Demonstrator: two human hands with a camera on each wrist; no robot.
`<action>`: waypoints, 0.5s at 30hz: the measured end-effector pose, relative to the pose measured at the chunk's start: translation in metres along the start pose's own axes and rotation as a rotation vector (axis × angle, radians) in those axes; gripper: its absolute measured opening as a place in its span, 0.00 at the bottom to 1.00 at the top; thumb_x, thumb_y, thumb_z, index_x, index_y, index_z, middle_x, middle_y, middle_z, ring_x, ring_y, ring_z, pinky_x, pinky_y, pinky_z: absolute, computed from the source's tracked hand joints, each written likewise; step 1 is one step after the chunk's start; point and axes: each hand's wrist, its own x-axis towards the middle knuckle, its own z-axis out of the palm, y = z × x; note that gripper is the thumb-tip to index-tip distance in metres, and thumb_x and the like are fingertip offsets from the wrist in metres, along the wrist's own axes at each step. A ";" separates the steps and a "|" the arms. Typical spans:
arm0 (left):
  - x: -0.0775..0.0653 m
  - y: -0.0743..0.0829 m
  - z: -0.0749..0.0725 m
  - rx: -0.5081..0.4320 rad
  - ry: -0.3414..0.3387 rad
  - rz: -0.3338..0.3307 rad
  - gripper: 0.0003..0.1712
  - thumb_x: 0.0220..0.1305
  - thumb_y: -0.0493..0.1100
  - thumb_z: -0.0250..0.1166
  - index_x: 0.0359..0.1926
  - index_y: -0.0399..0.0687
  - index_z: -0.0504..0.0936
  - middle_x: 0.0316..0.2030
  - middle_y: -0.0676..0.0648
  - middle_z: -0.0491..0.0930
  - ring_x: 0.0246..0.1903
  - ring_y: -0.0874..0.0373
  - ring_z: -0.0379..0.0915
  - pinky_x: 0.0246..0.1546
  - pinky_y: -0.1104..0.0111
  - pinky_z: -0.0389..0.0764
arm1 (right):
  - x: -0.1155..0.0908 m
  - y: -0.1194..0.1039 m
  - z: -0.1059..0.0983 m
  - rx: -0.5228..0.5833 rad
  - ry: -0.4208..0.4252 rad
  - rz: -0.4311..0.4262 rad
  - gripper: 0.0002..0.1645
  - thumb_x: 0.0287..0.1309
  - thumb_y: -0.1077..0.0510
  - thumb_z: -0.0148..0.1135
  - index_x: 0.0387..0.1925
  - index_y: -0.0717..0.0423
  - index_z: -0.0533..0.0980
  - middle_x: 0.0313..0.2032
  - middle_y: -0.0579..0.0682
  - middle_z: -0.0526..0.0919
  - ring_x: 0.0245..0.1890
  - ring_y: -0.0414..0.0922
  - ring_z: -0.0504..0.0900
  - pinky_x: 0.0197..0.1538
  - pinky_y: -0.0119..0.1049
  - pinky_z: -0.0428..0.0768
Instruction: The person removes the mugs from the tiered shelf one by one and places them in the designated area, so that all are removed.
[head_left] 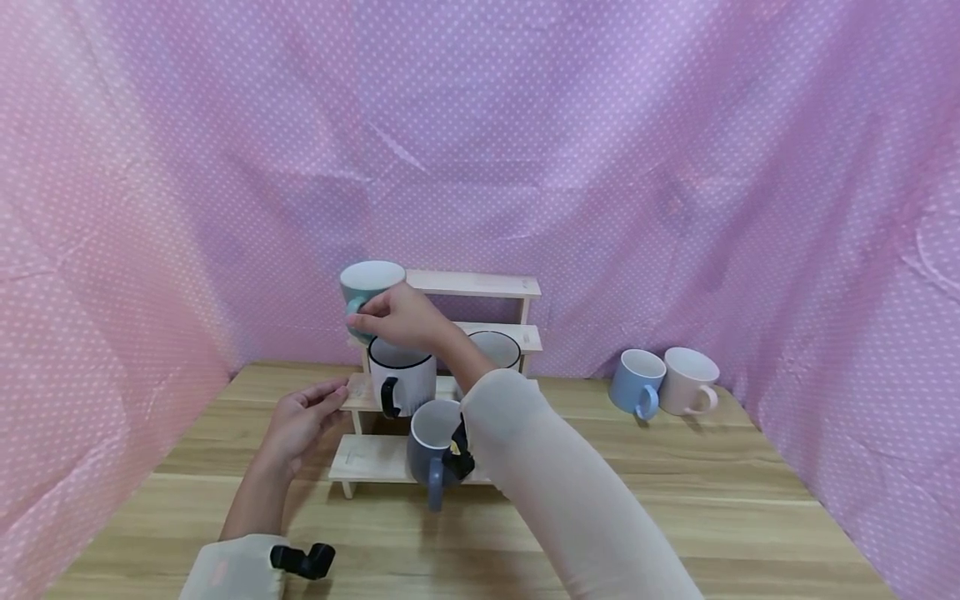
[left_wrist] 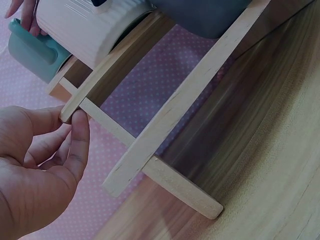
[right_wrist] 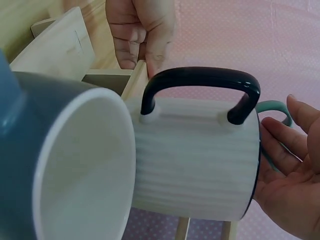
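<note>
A stepped wooden rack [head_left: 371,458] stands on the table. My left hand [head_left: 303,421] pinches the left end of one of its middle shelves between thumb and fingers, clear in the left wrist view [left_wrist: 45,165]. My right hand [head_left: 408,317] reaches over the rack to a teal mug [head_left: 352,287] and holds it by the handle, upright at the left end of a higher shelf. Just below stands a white ribbed mug [head_left: 412,387] with a black handle; another black-rimmed white mug [head_left: 495,346] is partly behind my right arm. A grey-blue mug [head_left: 423,458] sits on the lowest shelf.
At the right back of the table [head_left: 637,500], a light blue mug [head_left: 630,392] and a pale pink mug [head_left: 678,396] stand side by side. Pink dotted cloth [head_left: 480,167] hangs behind and along both sides. Black wrist cameras [head_left: 303,561] sit on both sleeves.
</note>
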 end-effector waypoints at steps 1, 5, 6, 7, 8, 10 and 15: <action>0.000 0.000 0.000 0.002 0.002 -0.001 0.33 0.76 0.45 0.62 0.71 0.28 0.66 0.52 0.54 0.79 0.47 0.67 0.79 0.53 0.74 0.83 | 0.001 0.000 0.001 0.005 -0.003 0.002 0.18 0.73 0.47 0.62 0.47 0.56 0.88 0.38 0.45 0.90 0.41 0.37 0.80 0.43 0.28 0.78; 0.000 0.000 -0.001 0.004 0.006 0.002 0.33 0.76 0.45 0.62 0.71 0.28 0.67 0.52 0.54 0.78 0.47 0.67 0.79 0.53 0.74 0.83 | 0.003 0.001 0.003 0.022 -0.027 -0.001 0.16 0.72 0.49 0.63 0.48 0.56 0.87 0.39 0.44 0.89 0.42 0.36 0.81 0.45 0.26 0.79; 0.000 0.000 -0.001 0.004 0.006 0.004 0.32 0.76 0.45 0.62 0.71 0.28 0.67 0.52 0.55 0.78 0.47 0.68 0.79 0.53 0.74 0.83 | 0.003 0.001 0.004 0.026 -0.036 -0.004 0.16 0.72 0.49 0.64 0.48 0.56 0.87 0.39 0.44 0.89 0.42 0.36 0.81 0.46 0.26 0.79; 0.001 0.000 -0.001 0.002 0.004 0.005 0.33 0.76 0.45 0.62 0.71 0.28 0.67 0.52 0.55 0.78 0.47 0.68 0.79 0.53 0.74 0.83 | 0.003 0.002 0.004 0.031 -0.043 -0.008 0.15 0.71 0.50 0.64 0.48 0.57 0.87 0.39 0.44 0.89 0.42 0.36 0.82 0.46 0.26 0.79; 0.001 0.000 -0.001 0.000 0.002 0.007 0.33 0.76 0.45 0.62 0.71 0.28 0.67 0.52 0.55 0.78 0.47 0.68 0.79 0.53 0.74 0.83 | 0.003 0.002 0.005 0.037 -0.049 -0.009 0.15 0.71 0.51 0.64 0.48 0.57 0.87 0.40 0.45 0.89 0.43 0.37 0.82 0.47 0.26 0.80; 0.001 -0.001 0.000 -0.004 -0.002 0.010 0.33 0.76 0.45 0.62 0.71 0.27 0.66 0.52 0.55 0.79 0.47 0.67 0.79 0.54 0.74 0.83 | 0.003 0.004 0.006 0.047 -0.059 -0.015 0.14 0.71 0.53 0.65 0.48 0.58 0.86 0.41 0.46 0.89 0.45 0.38 0.83 0.48 0.26 0.80; 0.001 -0.001 0.000 -0.003 -0.001 0.011 0.32 0.76 0.44 0.62 0.71 0.27 0.67 0.52 0.55 0.78 0.47 0.67 0.79 0.55 0.72 0.83 | 0.003 0.004 0.009 0.100 -0.056 -0.012 0.12 0.71 0.55 0.65 0.48 0.59 0.85 0.44 0.48 0.89 0.48 0.39 0.84 0.51 0.28 0.81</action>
